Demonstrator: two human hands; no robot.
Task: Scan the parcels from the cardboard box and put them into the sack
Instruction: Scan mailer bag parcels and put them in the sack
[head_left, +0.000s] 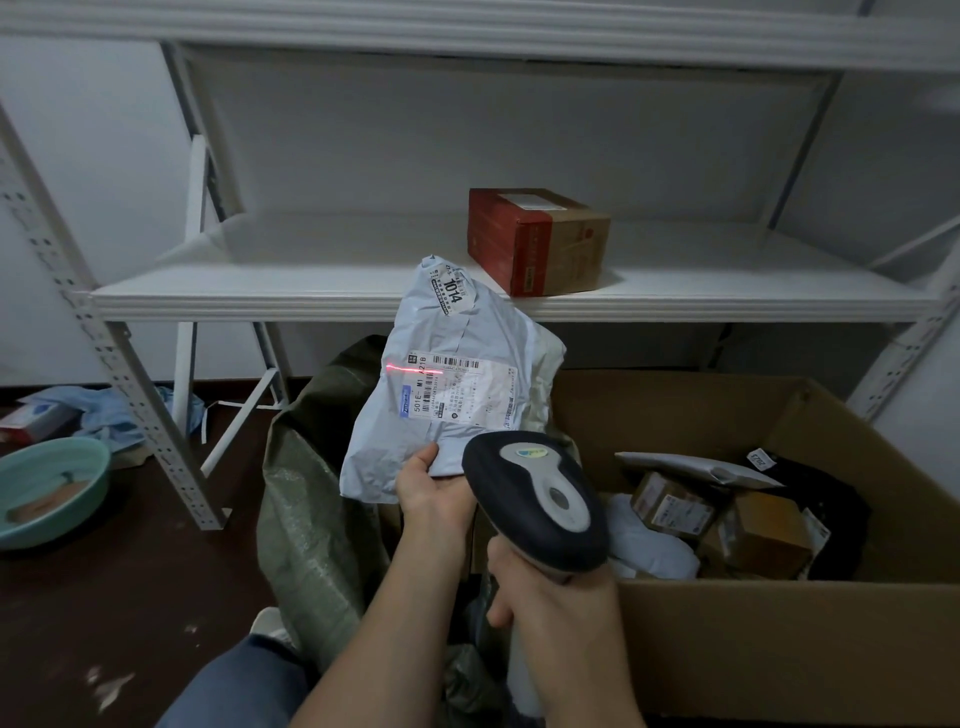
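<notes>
Head view: the left hand (434, 491) pinches the lower edge of a grey mailer parcel (447, 332), thumb on top. It holds the parcel upright so the label (462, 392) faces the scanner (540, 499). The right hand (540, 592) has its fingers (501, 613) curled round the scanner's handle and aims it at the label, where a red laser line (413, 369) crosses the upper left part. The parcel hangs above the open green sack (311, 509), just left of the cardboard box (779, 639), which holds more parcels. Dropping it in looks like a short move.
</notes>
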